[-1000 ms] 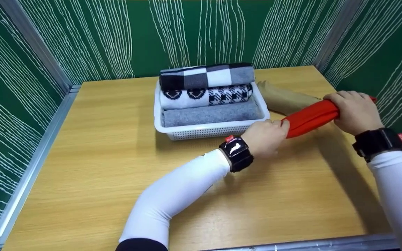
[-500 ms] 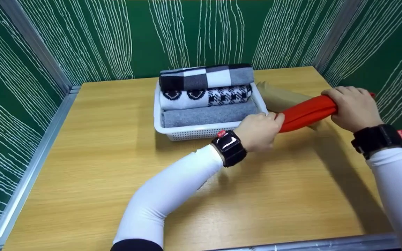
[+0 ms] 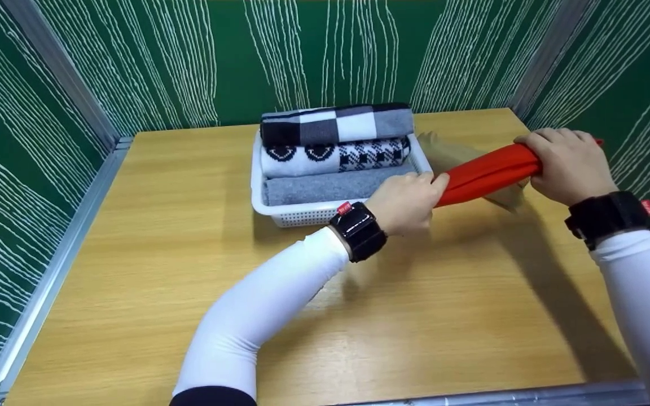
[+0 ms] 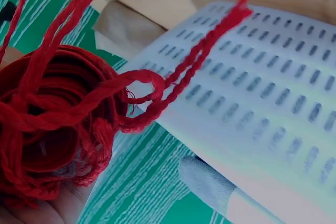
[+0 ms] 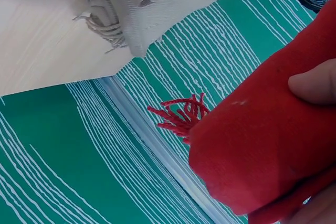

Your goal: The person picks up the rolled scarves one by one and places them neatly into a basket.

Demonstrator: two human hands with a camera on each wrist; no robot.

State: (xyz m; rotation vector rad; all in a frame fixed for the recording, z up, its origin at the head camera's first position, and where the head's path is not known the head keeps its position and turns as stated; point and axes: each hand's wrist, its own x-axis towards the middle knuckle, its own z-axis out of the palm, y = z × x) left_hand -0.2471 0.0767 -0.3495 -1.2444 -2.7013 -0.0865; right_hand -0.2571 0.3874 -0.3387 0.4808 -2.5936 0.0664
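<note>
A rolled red scarf point(image 3: 486, 175) is held above the table, between both hands. My left hand point(image 3: 407, 202) grips its left end, overlapping the front right corner of the white plastic basket point(image 3: 308, 217) in the head view. Around the other end my right hand point(image 3: 570, 164) is curled, with its thumb point(image 5: 317, 83) pressed on the cloth in the right wrist view. The left wrist view shows the coiled end with twisted red fringe point(image 4: 202, 51) dangling from it. Rolled in the basket are a grey scarf point(image 3: 325, 188), a black-and-white patterned scarf point(image 3: 302, 163) and a checked scarf point(image 3: 353, 125).
A beige fringed scarf point(image 3: 449, 155) lies on the wooden table point(image 3: 178, 237) right of the basket, partly hidden behind the red one. Green walls with white lines point(image 3: 353, 51) enclose the table at the back and sides. A metal strip point(image 3: 505, 395) runs along the front edge.
Both hands have shifted left and slightly away from me, carrying the red scarf toward the basket. My left hand now covers the basket's front right corner. The scarves in the basket stay put.
</note>
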